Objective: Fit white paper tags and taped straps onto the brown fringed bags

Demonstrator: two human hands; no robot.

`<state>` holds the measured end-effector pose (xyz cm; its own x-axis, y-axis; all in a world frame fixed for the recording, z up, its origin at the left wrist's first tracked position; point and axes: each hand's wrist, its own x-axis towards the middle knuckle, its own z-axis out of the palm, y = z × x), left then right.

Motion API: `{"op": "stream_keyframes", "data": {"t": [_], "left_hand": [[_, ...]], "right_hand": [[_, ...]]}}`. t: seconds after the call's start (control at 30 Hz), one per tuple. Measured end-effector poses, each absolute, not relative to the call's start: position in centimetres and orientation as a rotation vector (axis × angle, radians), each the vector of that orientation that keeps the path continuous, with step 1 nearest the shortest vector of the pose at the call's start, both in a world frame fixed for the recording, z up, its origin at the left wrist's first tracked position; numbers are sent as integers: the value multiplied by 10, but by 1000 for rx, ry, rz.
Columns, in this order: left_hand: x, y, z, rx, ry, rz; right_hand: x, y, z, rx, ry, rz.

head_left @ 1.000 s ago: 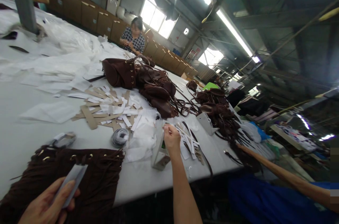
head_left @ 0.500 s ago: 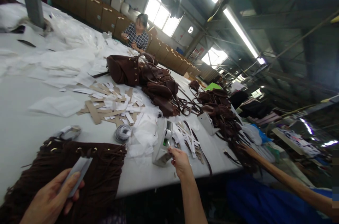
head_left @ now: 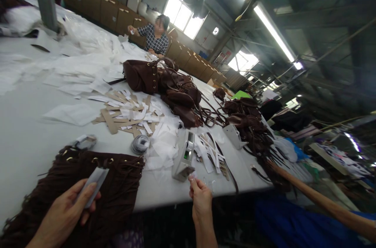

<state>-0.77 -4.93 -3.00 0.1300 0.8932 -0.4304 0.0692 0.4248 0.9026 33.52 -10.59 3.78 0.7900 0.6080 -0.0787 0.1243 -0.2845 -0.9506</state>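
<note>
My left hand (head_left: 66,209) is closed round a flat folded strip (head_left: 96,185), pale grey-white, held above a dark brown fringed bag (head_left: 117,185) with gold eyelets. What the strip wraps, if anything, I cannot make out. Just in front of a grey tape dispenser (head_left: 184,154), my right hand (head_left: 201,197) pinches a small piece of clear tape (head_left: 192,177) between thumb and fingertips. The dispenser stands on the white table (head_left: 158,193), close to its front edge. Behind the fringed bag lies a coil of grey cord (head_left: 140,144).
Brown leather bags (head_left: 179,91) lie across the middle, beyond cardboard strips (head_left: 111,121) and white paper. A second dispenser (head_left: 234,137) stands to the right, near a co-worker's arm (head_left: 311,193). A person in a checked shirt (head_left: 157,40) is across the table.
My right hand has drawn back from the dispenser's front edge toward me, with tape in its fingertips. My left hand keeps the strip over the bag. The view has shifted slightly.
</note>
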Motion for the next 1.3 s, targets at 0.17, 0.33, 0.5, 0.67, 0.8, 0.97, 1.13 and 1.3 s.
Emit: {"op": "stream_keyframes", "data": {"t": [0.17, 0.33, 0.5, 0.67, 0.8, 0.97, 1.13, 1.3], "left_hand": [[-8, -50, -27, 1036, 1285, 798], [-5, -48, -26, 1044, 1229, 846], [3, -46, -10, 1017, 1198, 943], [5, -43, 0, 1010, 1208, 1010], [5, -47, -1, 1076, 1240, 996], [5, -50, -3, 1179, 1283, 1020], [3, -51, 1, 1289, 1267, 1098], [2, -53, 4, 1273, 1200, 1154]], "right_hand": [[332, -105, 18, -1873, -532, 531], [331, -116, 7, -1972, -527, 551], [280, -115, 17, -1937, -826, 763], [201, -74, 58, -1628, -1427, 1034], [159, -43, 77, -1526, -1667, 1038], [138, -22, 61, -1601, -1770, 982], [131, -12, 41, -1778, -1702, 928], [132, -10, 36, -1816, -1728, 996]]}}
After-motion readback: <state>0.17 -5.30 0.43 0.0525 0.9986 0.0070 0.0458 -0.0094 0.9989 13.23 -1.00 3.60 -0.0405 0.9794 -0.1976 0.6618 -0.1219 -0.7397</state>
